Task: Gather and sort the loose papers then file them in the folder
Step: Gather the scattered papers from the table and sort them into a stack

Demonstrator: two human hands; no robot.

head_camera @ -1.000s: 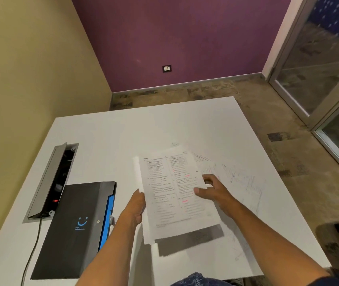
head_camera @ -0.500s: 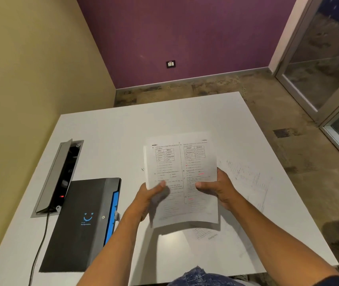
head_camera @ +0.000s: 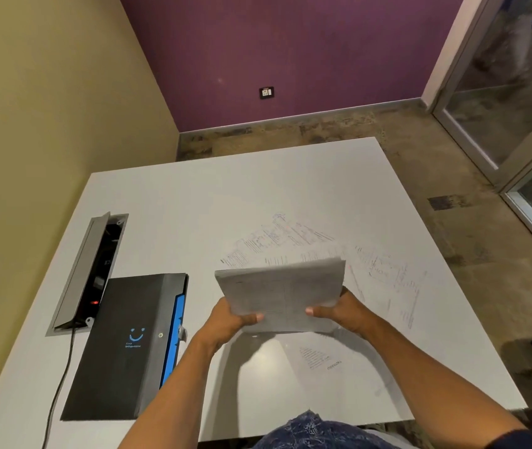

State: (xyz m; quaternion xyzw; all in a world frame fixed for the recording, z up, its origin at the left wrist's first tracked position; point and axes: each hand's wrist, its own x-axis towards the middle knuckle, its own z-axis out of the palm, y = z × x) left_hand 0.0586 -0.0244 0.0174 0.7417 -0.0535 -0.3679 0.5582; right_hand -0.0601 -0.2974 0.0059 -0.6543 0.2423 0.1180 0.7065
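A stack of white printed papers (head_camera: 282,293) is held above the white table (head_camera: 193,196), tipped away from me so its top edge points forward. My left hand (head_camera: 229,322) grips its lower left part, thumb on the near face. My right hand (head_camera: 342,312) grips the lower right part the same way. Several loose printed sheets (head_camera: 384,273) lie flat on the table behind and to the right of the stack, and one more sheet (head_camera: 319,358) lies under my hands. The black folder (head_camera: 128,348) with a blue inner edge lies shut at the left.
An open cable hatch (head_camera: 93,270) is set into the table at the far left, with a black cord (head_camera: 60,387) running from it toward the front edge. The table's right edge drops to a brown floor, and glass doors (head_camera: 510,92) stand at the right.
The stack has tilted from facing me to leaning forward and has dropped lower toward the table. Both hands stayed on its bottom corners. More loose sheets behind it have come into sight.
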